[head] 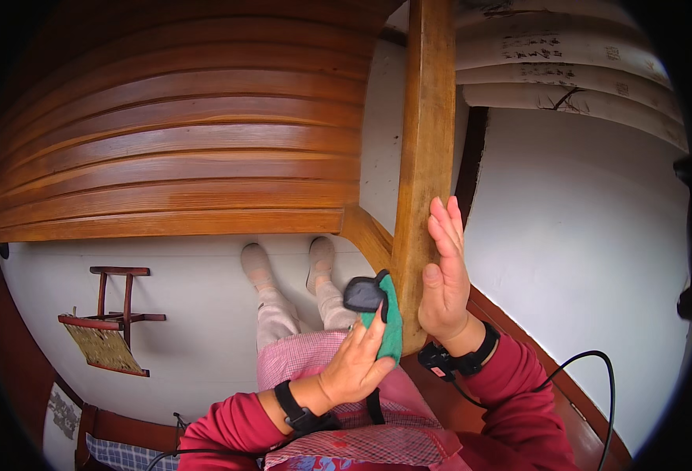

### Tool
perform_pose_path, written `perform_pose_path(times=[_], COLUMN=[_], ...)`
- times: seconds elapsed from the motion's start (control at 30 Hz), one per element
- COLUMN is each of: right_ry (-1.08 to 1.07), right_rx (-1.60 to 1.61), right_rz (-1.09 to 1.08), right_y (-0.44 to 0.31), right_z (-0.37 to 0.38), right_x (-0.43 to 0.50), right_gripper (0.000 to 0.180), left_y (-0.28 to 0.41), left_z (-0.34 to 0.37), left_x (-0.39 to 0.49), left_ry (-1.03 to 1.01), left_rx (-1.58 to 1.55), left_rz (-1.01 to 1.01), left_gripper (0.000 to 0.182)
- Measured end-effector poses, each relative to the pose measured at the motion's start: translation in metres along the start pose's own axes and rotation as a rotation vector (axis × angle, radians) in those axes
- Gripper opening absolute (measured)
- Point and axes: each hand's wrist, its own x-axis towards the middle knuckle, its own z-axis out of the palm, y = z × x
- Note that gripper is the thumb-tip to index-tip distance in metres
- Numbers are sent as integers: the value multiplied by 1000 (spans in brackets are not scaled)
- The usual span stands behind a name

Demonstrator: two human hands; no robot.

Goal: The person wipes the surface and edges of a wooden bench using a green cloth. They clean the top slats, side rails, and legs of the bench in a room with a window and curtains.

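My left hand holds a green cloth with black edging and a dark grey flap against the near left side of a thick wooden beam. My right hand is at the beam's right side, flat and upright, its fingers extended and nothing in it. Whether its palm touches the wood is hard to tell. The beam runs away from me, and a curved wooden brace joins it from the left.
A wide ribbed wooden surface lies ahead on the left. A small wooden folding stool with a woven seat stands on the pale floor. Scrolls bearing writing hang at upper right. A black cable loops beside my right arm.
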Motion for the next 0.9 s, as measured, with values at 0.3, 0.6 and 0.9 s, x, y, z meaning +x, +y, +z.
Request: perform_pose_path(times=[0.3,0.6,0.9], right_ry=[1,10,-14], right_rx=[-28,-12,-8], right_rz=[3,16,41], right_y=[1,0,-1], right_z=[-1,0,-1], right_x=[1,1,1], right_gripper=[47,48,51], left_y=[-16,-43,-14], left_z=[-4,-20,-36], left_x=[14,66,84], left_ry=[17,163,142], left_rx=[119,83,203], left_rz=[-11,144,156], left_gripper=[77,73,71])
